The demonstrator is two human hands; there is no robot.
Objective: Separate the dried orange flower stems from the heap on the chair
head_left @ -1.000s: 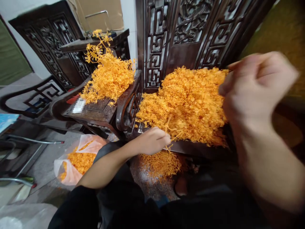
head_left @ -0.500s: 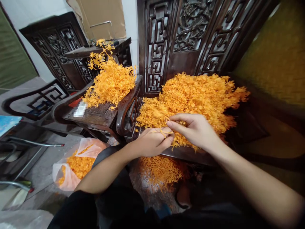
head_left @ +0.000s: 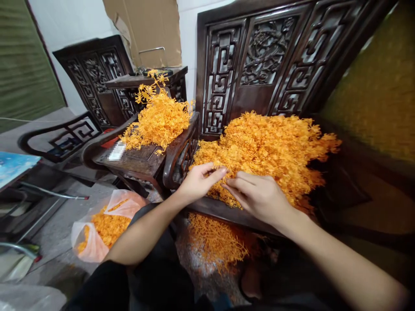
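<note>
A large heap of orange, thin branched pieces [head_left: 269, 138] covers the dark wooden seat [head_left: 233, 218] before me. At the heap's front edge, my left hand [head_left: 199, 183] is closed in a pinch, thumb against bent fingers. My right hand [head_left: 262, 196] faces it from the right, its fingers also pinched, tips nearly meeting the left ones. A small orange branched piece seems to be between the fingertips; its outline blends with the heap behind.
A second orange pile [head_left: 162, 121] sits on a wooden chair [head_left: 142, 166] at left, beside a blurred white item [head_left: 116, 151]. A pinkish plastic bag [head_left: 125, 203] holds orange pieces on the floor. More orange stems [head_left: 215, 239] lie under the seat's edge.
My left hand has turned from back-up, with an orange branched piece across it, to a thumb-up pinch. My right hand has lowered slightly. The whole view has shifted a little.
</note>
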